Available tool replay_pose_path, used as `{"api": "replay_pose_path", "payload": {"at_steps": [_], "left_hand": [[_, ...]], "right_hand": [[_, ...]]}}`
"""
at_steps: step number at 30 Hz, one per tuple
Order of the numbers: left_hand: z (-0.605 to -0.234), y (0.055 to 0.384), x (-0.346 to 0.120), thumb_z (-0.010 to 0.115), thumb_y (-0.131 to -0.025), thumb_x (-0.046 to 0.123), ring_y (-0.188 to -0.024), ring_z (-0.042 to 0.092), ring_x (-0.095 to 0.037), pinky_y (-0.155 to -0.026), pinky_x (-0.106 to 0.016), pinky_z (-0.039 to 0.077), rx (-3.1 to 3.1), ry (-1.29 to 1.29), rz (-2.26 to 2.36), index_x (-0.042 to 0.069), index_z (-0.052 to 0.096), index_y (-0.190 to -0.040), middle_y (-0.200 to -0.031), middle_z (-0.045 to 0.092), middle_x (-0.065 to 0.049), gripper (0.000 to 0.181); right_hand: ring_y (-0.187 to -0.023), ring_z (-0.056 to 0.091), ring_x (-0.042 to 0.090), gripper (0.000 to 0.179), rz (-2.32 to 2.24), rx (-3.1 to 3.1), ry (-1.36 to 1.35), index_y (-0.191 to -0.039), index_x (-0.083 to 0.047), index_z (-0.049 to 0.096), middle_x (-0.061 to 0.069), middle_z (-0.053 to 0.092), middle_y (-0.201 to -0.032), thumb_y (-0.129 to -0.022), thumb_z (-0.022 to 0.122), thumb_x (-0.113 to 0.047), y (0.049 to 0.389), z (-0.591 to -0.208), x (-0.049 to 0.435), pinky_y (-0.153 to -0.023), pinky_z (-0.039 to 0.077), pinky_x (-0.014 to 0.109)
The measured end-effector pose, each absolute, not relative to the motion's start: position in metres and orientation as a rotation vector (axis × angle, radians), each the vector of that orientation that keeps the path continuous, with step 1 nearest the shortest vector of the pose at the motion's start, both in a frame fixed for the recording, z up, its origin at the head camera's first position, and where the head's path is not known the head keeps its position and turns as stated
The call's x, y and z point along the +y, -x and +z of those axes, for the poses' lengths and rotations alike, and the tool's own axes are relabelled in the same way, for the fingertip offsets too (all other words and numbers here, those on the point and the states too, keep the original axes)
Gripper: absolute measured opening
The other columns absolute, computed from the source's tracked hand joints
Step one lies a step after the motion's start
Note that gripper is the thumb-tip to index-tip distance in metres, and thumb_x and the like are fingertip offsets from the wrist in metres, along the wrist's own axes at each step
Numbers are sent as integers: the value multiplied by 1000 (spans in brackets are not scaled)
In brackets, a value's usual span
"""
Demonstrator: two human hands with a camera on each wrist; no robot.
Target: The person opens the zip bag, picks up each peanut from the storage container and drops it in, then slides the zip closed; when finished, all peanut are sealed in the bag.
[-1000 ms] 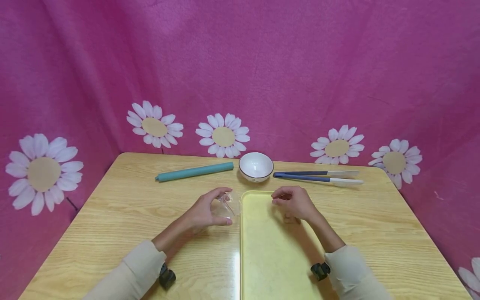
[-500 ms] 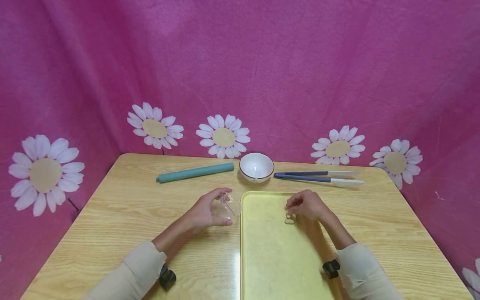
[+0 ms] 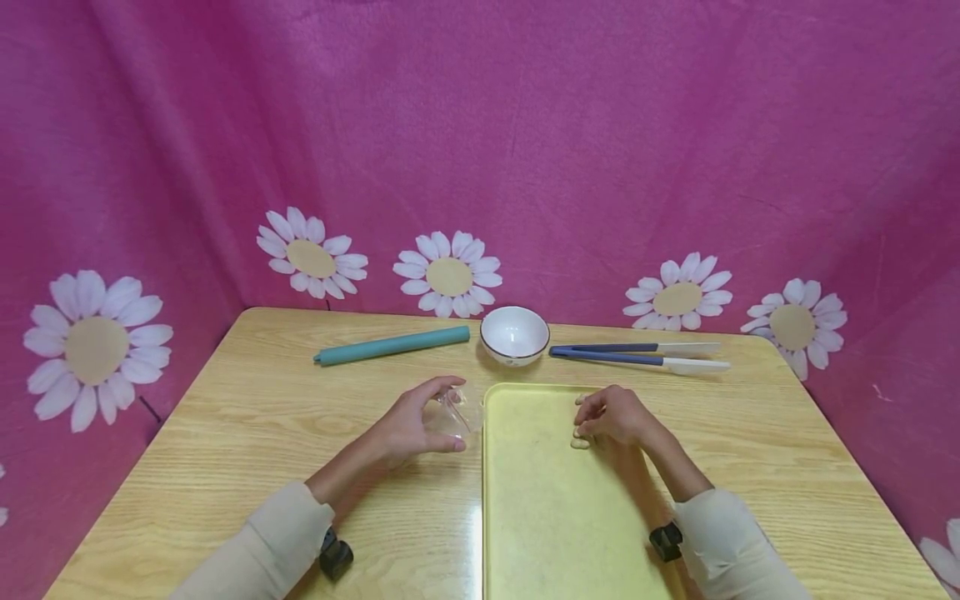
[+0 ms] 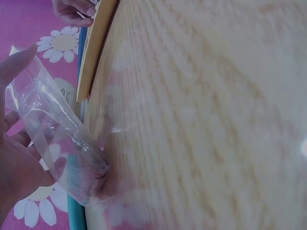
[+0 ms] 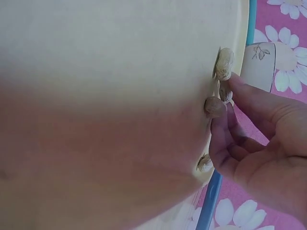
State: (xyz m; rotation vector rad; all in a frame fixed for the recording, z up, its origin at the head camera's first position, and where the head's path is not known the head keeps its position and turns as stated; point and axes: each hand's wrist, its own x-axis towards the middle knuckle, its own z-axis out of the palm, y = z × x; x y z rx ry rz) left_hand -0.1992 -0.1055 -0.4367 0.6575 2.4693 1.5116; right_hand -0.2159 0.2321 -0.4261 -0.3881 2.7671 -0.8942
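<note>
My left hand (image 3: 405,427) grips a clear plastic bag (image 3: 463,410), its thumb and fingers spread wide around the mouth just left of the tray. Seen from the left wrist, the see-through bag (image 4: 53,112) hangs down toward the table; what lies at its crumpled bottom is unclear. Over the upper right of the yellow tray (image 3: 540,517), my right hand (image 3: 618,415) reaches down among several unshelled peanuts (image 3: 580,443). The right wrist view shows thumb and finger pinching one small peanut (image 5: 225,92). Another peanut (image 5: 224,63) lies beside the thumb, and one more (image 5: 205,163) is below the fingers.
Behind the tray stands a white bowl (image 3: 514,335) with a dark rim. A teal stick (image 3: 393,345) lies left of it, and blue tongs with pale tips (image 3: 615,355) lie to the right. Pink flowered cloth (image 3: 517,150) hangs behind the wooden table (image 3: 285,400).
My right hand has moved right and lowered from above the tray's far end to the peanuts, where its fingers close on one. My left hand and the bag stay nearly still.
</note>
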Motion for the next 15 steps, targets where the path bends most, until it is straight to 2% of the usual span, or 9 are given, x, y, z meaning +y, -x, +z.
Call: {"api": "replay_pose_path", "payload": {"at_steps": [4, 9, 15], "left_hand": [[-437, 199, -105, 87, -66, 20, -124, 47, -25, -106, -54, 35, 2455, -647, 1527, 13, 45, -138, -124, 58, -6, 84], [-437, 200, -105, 87, -66, 20, -124, 46, -25, -106, -54, 35, 2444, -639, 1532, 14, 45, -138, -125, 58, -6, 83], [-436, 199, -105, 87, -65, 17, -124, 46, -25, -108, -54, 32, 2427, -623, 1552, 13, 45, -138, -126, 57, -7, 83]], "right_hand": [[-74, 59, 9, 6, -911, 2796, 425, -79, -6, 74, 13, 71, -99, -75, 78, -10, 217, -426, 233, -62, 45, 23], [-70, 56, 5, 3, -973, 2840, 474, -81, -4, 73, 7, 71, -80, -79, 73, -7, 219, -422, 229, -63, 45, 20], [-69, 61, 6, 5, -1182, 2820, 552, -82, -4, 73, 10, 72, -82, -80, 74, -9, 217, -412, 205, -64, 50, 19]]}}
